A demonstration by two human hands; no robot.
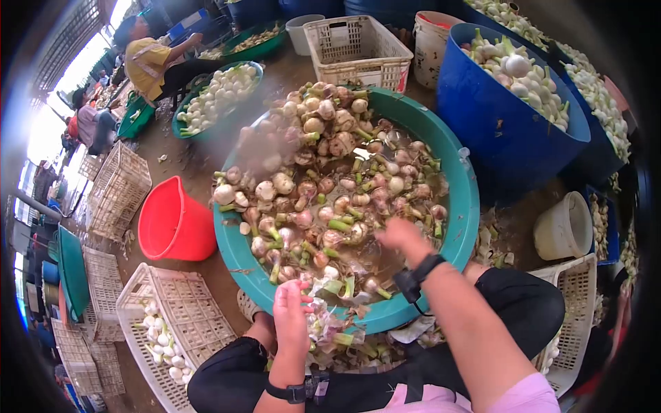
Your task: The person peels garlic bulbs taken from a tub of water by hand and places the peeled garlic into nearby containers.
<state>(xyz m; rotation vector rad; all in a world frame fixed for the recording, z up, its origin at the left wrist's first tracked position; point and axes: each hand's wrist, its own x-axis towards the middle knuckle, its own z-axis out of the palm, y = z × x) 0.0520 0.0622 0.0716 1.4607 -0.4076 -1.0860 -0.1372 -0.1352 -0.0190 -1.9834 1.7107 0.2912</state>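
A wide green basin (471,206) stands before me, with murky water and many unpeeled garlic bulbs (313,125) piled in it, green stem stubs still on. My right hand (403,239) reaches over the basin's near right part, close to the wet bulbs; motion blurs its fingers, and whether it holds a bulb cannot be seen. My left hand (290,310) is at the basin's near rim, palm turned up, its fingers loosely raised and apart with nothing visible in them. Peeled garlic skins (351,344) lie heaped below the rim between my legs.
A red bucket (177,220) and a white crate (186,303) with peeled bulbs are at left. A blue tub (502,131) of peeled bulbs stands at right, near a white bucket (563,226). Behind the basin is another crate (358,51). A person (148,58) sits at far left.
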